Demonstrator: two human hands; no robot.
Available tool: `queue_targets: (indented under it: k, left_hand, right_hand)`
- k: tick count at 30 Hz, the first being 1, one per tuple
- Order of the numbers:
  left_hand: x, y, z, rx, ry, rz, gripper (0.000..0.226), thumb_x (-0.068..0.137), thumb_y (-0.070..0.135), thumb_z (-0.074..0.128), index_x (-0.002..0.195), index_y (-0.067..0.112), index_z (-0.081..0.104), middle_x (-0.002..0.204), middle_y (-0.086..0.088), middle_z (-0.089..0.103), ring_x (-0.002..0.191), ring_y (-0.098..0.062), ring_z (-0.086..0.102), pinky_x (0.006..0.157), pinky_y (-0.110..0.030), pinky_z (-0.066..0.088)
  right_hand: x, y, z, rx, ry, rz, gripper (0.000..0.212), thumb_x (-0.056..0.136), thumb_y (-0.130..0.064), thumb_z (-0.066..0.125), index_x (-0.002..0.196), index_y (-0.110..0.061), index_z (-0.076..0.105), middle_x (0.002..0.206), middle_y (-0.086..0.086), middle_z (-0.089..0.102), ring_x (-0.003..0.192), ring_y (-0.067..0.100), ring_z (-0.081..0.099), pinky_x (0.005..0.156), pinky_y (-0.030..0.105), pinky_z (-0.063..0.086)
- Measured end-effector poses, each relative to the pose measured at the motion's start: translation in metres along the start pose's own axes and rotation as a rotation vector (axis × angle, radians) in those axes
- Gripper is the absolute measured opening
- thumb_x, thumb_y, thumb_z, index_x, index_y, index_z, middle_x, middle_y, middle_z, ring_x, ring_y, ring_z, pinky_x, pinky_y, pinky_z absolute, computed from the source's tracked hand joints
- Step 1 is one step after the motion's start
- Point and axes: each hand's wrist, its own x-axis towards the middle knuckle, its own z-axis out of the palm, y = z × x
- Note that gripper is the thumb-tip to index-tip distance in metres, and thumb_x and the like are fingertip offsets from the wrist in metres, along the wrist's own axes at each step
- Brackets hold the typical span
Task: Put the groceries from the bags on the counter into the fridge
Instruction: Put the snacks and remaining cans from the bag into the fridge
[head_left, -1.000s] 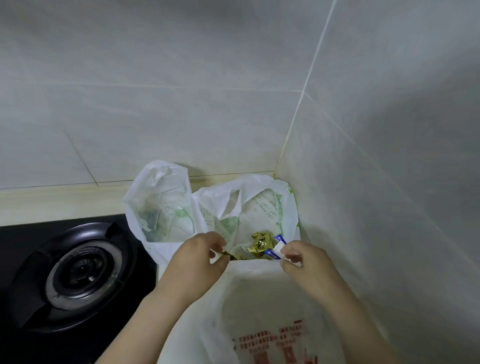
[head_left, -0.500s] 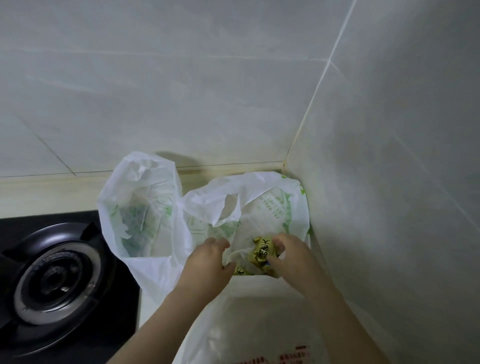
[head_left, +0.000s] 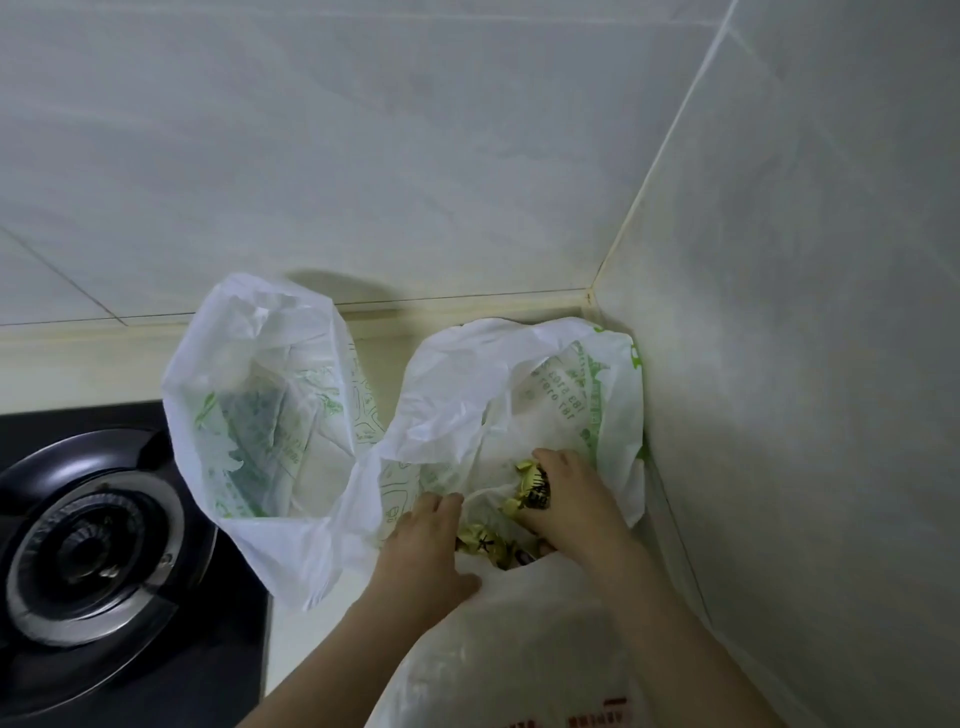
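Deeper now, my right hand (head_left: 569, 501) grips a gold packet (head_left: 535, 491); my left hand (head_left: 426, 540) clutches the bag (head_left: 615, 415) rim, holding it open.

Fingertips of my right hand (head_left: 577, 505) vanish under the gold packet (head_left: 535, 491), whose print I can't read. The burner (head_left: 83, 551) and nearest bag (head_left: 519, 649) run off frame.

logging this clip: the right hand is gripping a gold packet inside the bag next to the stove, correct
Wrong bag. The head view shows the right hand gripping the gold packet inside the corner bag, not the bag beside the stove.
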Motion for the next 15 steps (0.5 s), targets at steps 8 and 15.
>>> queue_targets:
  k: [8, 15]
  left_hand:
    - [0.008, -0.003, 0.007, 0.029, -0.08, -0.008, 0.076, 0.07, 0.043, 0.074, 0.136, 0.028, 0.039, 0.13, 0.004, 0.041, 0.117, -0.018, 0.042, 0.096, -0.028, 0.041]
    - [0.011, -0.003, 0.004, -0.231, -0.012, -0.118, 0.02, 0.088, 0.043, 0.057, 0.083, 0.024, 0.062, 0.094, -0.001, 0.057, 0.079, -0.012, 0.055, 0.062, -0.018, 0.037]
  right_hand:
    - [0.01, 0.005, 0.01, -0.033, -0.008, -0.019, 0.068, 0.08, -0.045, 0.068, 0.136, -0.019, 0.04, 0.13, 0.006, 0.044, 0.116, 0.027, 0.047, 0.093, 0.035, 0.044]
    - [0.004, 0.009, 0.006, 0.126, 0.082, 0.016, 0.058, 0.072, -0.027, 0.077, 0.121, -0.022, 0.047, 0.114, 0.0, 0.043, 0.102, 0.021, 0.051, 0.081, 0.029, 0.044]
